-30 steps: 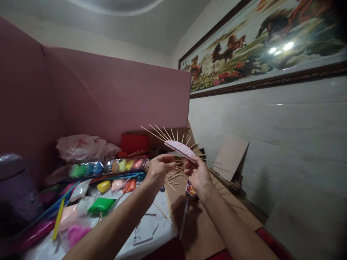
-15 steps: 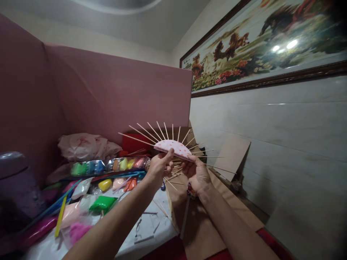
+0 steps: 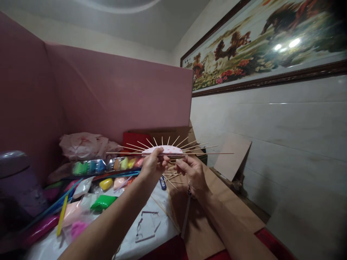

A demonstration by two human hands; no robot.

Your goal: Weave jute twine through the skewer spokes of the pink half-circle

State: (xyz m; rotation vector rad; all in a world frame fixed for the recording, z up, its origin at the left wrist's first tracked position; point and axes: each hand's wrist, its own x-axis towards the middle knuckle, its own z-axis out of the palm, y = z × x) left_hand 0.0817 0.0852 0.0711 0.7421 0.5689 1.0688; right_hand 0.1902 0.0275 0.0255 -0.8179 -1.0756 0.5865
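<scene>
1. The largest thing below the hands is a brown board (image 3: 200, 229), beside a white table cover (image 3: 164, 229). Packets of soft colour, such as the green packet (image 3: 103, 203), lie to the left.
2. The pink spotted half-round piece (image 3: 171, 149) is in the air above them, in front of the person. Its flat edge is down, nearly level, and thin sticks (image 3: 162, 140) spread from it like rays.
3. The left hand (image 3: 152, 165) is closed on this piece near its left part, thumb on the front face, other fingers curled below.
4. The right hand (image 3: 195, 173) is nearly shut, fingertips together at the lower edge near the right end. I cannot tell if they pinch the edge, a stick, or nothing.
5. The step in hand seems to be handling this lower edge. In my judgement, the next move calls for a steady left grip and small, light fingertip work, without bending the sticks.
</scene>
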